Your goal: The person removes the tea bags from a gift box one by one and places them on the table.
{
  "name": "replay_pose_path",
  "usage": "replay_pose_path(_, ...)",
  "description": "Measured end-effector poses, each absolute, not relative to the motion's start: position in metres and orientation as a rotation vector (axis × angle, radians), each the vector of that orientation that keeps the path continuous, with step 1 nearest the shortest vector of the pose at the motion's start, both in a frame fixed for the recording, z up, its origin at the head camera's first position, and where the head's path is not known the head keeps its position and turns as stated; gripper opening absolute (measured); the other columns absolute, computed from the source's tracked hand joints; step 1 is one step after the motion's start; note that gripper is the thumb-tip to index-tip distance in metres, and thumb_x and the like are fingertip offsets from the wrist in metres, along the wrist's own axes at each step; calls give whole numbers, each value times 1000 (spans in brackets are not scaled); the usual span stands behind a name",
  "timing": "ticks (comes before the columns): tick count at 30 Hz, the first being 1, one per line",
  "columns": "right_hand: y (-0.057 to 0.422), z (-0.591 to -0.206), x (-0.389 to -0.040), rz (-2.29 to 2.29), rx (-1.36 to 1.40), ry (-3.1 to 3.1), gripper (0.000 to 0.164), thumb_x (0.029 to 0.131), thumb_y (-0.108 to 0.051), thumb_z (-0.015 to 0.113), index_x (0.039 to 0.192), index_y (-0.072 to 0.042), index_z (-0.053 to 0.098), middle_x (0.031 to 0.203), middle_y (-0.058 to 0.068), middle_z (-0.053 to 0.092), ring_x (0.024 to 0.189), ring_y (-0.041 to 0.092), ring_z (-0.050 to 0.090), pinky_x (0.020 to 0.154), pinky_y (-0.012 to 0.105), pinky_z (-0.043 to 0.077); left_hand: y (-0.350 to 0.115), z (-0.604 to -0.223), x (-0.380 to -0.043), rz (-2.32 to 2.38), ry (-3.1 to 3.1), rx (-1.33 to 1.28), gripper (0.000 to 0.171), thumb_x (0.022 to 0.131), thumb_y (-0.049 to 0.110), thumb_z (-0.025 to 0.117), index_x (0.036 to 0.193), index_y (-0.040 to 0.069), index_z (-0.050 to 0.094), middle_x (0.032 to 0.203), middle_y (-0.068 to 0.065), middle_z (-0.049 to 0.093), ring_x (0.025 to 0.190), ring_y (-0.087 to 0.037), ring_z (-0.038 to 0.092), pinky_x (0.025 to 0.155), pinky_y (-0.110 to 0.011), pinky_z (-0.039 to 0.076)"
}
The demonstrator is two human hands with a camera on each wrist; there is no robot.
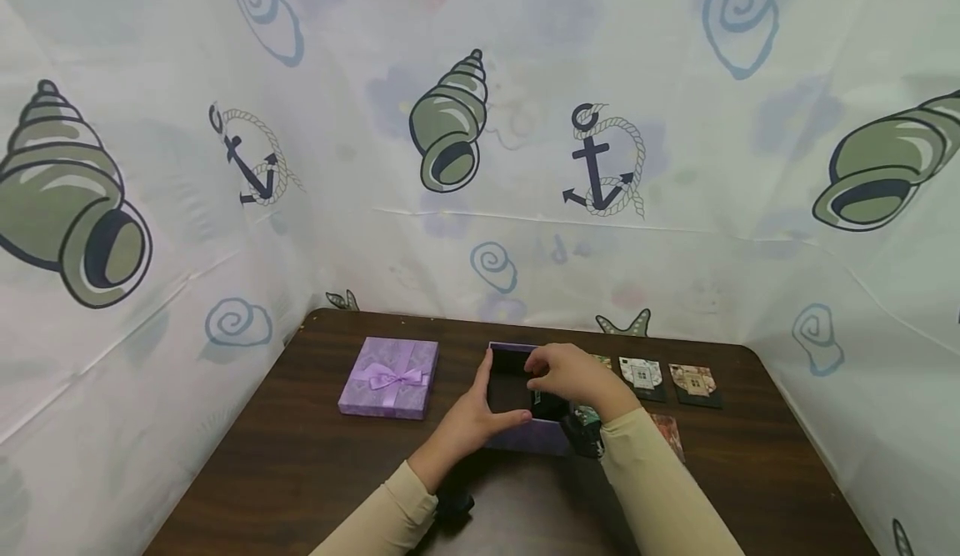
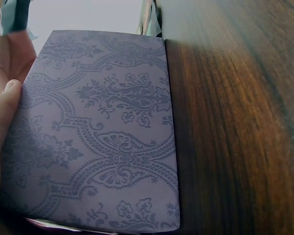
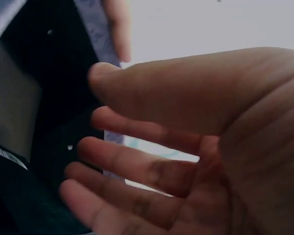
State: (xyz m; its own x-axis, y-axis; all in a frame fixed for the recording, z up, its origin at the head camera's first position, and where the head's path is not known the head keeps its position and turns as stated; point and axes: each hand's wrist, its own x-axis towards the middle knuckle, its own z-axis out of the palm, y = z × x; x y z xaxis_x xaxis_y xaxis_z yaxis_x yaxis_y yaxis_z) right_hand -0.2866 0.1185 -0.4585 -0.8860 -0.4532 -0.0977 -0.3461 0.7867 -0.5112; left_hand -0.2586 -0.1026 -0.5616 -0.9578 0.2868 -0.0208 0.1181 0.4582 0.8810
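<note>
My left hand (image 1: 465, 418) holds a purple gift box (image 1: 528, 439) at its left side, thumb on the near rim and fingers along the side wall. The box's damask-patterned wall (image 2: 108, 127) fills much of the left wrist view. Over the open box reaches my right hand (image 1: 573, 377); in the right wrist view its thumb and fingers are spread apart, with nothing visible between them. Inside, the box is black, and a dark item with a white barcode label (image 3: 10, 156) shows there. The right hand and its wrist camera hide part of the box.
The matching purple lid (image 1: 390, 381) with a ribbon bow lies on the dark wooden table (image 1: 315, 456) at the left. To the right of the box lie several small picture cards, including a white one (image 1: 641, 377), a tan one (image 1: 696, 383) and a reddish one (image 1: 667, 433).
</note>
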Motion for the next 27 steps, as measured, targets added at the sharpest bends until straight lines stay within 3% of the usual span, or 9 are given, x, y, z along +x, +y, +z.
replay_pose_path(6, 105, -459, -306, -535, -538, 2728, 37, 96, -22, 86, 126, -2, 80, 125, 13, 79, 108, 29, 76, 99, 52, 62, -104, -563, -260, 1512, 2539, 353, 130, 88, 66, 85, 177, 38, -5, 171, -28, 39, 141, -46, 61, 110, -68, 51)
replay_pose_path(15, 99, -463, -321, -411, -439, 2624, 42, 92, -21, 90, 126, -1, 77, 120, 11, 79, 91, 23, 75, 91, 49, 64, -104, -562, -258, 1511, 2526, 338, 129, 86, 70, 84, 173, 48, -9, 172, -25, 39, 143, -44, 61, 110, -66, 51)
replay_pose_path(22, 94, -463, -329, -73, -525, 2583, 18, 86, -16, 94, 96, -12, 80, 94, 0, 75, 82, 18, 64, 82, 42, 58, -104, -561, -257, 1518, 2524, 336, 127, 86, 71, 84, 171, 53, -10, 175, -22, 36, 146, -44, 58, 113, -67, 49)
replay_pose_path(27, 93, -462, -329, 19, -505, 2565, 18, 87, -12, 93, 83, -16, 76, 86, -2, 71, 77, 18, 55, 74, 38, 48, -105, -562, -258, 1500, 2547, 347, 128, 85, 72, 83, 170, 54, -10, 175, -21, 36, 145, -44, 59, 113, -67, 49)
